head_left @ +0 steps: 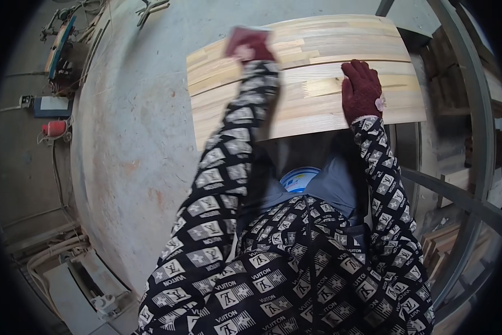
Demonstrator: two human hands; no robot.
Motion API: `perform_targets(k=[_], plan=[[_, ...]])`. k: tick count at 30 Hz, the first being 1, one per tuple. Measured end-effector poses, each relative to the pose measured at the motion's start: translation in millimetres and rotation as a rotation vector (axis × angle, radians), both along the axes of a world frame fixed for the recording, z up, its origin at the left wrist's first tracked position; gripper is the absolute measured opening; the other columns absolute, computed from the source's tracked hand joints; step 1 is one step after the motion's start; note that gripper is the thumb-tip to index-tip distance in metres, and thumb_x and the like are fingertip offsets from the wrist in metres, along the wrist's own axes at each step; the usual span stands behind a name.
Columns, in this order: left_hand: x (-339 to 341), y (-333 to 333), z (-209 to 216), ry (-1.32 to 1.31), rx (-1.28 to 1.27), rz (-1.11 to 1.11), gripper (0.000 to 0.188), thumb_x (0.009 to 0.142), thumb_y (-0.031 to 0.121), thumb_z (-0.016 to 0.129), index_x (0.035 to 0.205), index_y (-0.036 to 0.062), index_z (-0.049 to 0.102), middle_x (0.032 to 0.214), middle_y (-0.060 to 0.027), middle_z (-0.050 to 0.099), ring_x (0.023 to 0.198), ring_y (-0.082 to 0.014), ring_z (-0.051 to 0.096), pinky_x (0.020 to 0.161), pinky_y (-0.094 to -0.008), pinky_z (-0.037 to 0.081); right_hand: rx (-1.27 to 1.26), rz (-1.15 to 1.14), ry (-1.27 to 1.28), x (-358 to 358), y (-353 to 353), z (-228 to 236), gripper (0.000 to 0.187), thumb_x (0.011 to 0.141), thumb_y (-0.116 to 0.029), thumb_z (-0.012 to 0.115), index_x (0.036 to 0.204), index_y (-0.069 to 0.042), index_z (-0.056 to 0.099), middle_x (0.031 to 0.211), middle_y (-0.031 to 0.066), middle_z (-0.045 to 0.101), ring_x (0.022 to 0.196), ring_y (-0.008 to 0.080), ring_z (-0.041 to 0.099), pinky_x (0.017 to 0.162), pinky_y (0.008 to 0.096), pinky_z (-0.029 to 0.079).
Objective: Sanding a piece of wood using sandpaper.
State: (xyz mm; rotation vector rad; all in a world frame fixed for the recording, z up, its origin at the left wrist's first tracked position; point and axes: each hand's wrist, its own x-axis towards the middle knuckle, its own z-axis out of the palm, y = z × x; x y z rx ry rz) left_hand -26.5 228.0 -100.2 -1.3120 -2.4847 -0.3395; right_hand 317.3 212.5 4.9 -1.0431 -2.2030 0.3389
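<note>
Two pale wood panels (348, 34) made of glued strips lie side by side in front of me, a dark seam running between them. My left hand (255, 51), in a maroon knit glove, is over the far panel toward its left side, blurred by motion. It appears closed on a flat, dull reddish sheet (233, 38) that looks like sandpaper; its underside is hidden. Resting flat on the near panel (312, 114) at the right is my right hand (362, 89), in a matching glove. Its fingers are stretched out and it holds nothing.
A round blue-and-white lid or tub (299, 180) shows between my knees, below the panels' near edge. Metal frame bars (474, 111) stand at the right, with stacked wood (438, 248) behind them. Machine parts (94, 285) and a red object (55, 129) sit on the left.
</note>
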Motion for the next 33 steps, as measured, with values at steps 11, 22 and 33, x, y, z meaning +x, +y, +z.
perform_targets(k=[11, 22, 33], plan=[[59, -125, 33, -0.275, 0.128, -0.22, 0.02, 0.1, 0.021, 0.065, 0.114, 0.0098, 0.073, 0.112, -0.017, 0.07, 0.113, -0.0394, 0.064, 0.102, -0.0511, 0.048, 0.021, -0.006, 0.007, 1, -2, -4, 0.033, 0.093, -0.005, 0.064, 0.125, -0.005, 0.07, 0.132, 0.0191, 0.068, 0.128, 0.0418, 0.058, 0.111, 0.0498, 0.045], [130, -189, 55, -0.014, 0.235, -0.108, 0.023, 0.087, 0.015, 0.067, 0.108, 0.0084, 0.07, 0.106, -0.0183, 0.064, 0.105, -0.0391, 0.061, 0.096, -0.0545, 0.046, 0.135, 0.032, -0.001, -1, -1, -7, 0.028, 0.091, -0.005, 0.064, 0.118, -0.005, 0.071, 0.125, 0.0182, 0.07, 0.121, 0.0402, 0.062, 0.105, 0.049, 0.048], [114, -206, 28, -0.018, 0.138, -0.43, 0.028, 0.087, 0.017, 0.067, 0.113, 0.0079, 0.072, 0.108, -0.0187, 0.065, 0.107, -0.0379, 0.061, 0.098, -0.0531, 0.046, 0.141, 0.042, 0.033, 0, 0, -10, 0.025, 0.089, -0.005, 0.063, 0.113, -0.006, 0.07, 0.12, 0.0162, 0.07, 0.112, 0.0389, 0.063, 0.1, 0.0474, 0.048]])
